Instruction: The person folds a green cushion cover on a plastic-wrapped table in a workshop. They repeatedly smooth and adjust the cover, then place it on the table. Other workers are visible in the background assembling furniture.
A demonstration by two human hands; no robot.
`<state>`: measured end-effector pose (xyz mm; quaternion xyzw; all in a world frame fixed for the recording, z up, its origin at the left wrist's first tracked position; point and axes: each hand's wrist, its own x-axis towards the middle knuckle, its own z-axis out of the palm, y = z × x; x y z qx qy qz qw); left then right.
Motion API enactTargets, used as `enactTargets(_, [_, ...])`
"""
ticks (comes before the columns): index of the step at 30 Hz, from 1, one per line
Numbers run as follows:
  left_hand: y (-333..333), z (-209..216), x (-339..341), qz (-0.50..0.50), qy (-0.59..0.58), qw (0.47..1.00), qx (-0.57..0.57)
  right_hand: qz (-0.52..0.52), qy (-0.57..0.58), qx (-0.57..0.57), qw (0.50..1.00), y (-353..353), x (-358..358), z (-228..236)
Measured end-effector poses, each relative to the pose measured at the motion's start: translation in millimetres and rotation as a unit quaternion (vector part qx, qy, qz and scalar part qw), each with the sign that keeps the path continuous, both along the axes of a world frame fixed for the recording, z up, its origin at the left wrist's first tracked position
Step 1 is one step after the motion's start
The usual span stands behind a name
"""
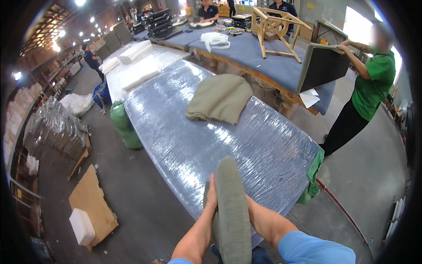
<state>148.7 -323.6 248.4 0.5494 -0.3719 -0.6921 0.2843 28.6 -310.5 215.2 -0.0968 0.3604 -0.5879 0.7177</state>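
A grey-green fabric-covered cushion [233,207] stands on edge in front of me, its long narrow side facing up. My left hand [212,193] presses flat against its left face, fingers pointing away from me. On the opposite side my right hand [249,203] bears against the cushion, its fingers mostly hidden behind it. Between them the two hands hold the cushion up over the near end of a table wrapped in clear plastic film [176,132]. Farther along that table lies a folded grey-green cloth [222,97].
At right, a person in a green shirt [381,72] holds a padded panel [323,66] over a blue-topped bench [259,61]. A wooden chair frame [281,28] rests there upside down. White foam blocks [140,72] lie at the table's far end. Cardboard [92,202] is on the floor, left.
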Motion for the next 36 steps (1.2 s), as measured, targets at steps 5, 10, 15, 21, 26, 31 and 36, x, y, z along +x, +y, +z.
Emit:
enactTargets(5, [24, 49, -17, -0.023, -0.036, 0.998, 0.052, -0.014, 0.12, 0.054, 0.991, 19, -20, 22])
enactTargets(10, [23, 111, 29, 0.028, 0.124, 0.991, -0.042, -0.01, 0.097, -0.028, 0.995, 31, 34, 165])
enactTargets(15, [42, 205, -2, -0.024, 0.399, 0.899, -0.179, -0.087, 0.224, -0.305, 0.921, 37, 2, 222])
enactTargets(21, [85, 213, 39, -0.057, 0.219, 0.892, -0.392, -0.109, 0.402, -0.386, 0.823, 96, 31, 258])
enactTargets(26, [101, 186, 28, -0.094, 0.168, 0.923, -0.333, -0.137, 0.32, -0.279, 0.895, 105, 28, 217])
enactTargets(31, [67, 176, 25, -0.088, 0.182, 0.937, -0.284, -0.149, 0.331, -0.229, 0.903, 80, 30, 221])
enactTargets(36, [47, 164, 11, -0.067, 0.19, 0.937, -0.284, -0.131, 0.362, -0.214, 0.898, 62, 17, 218])
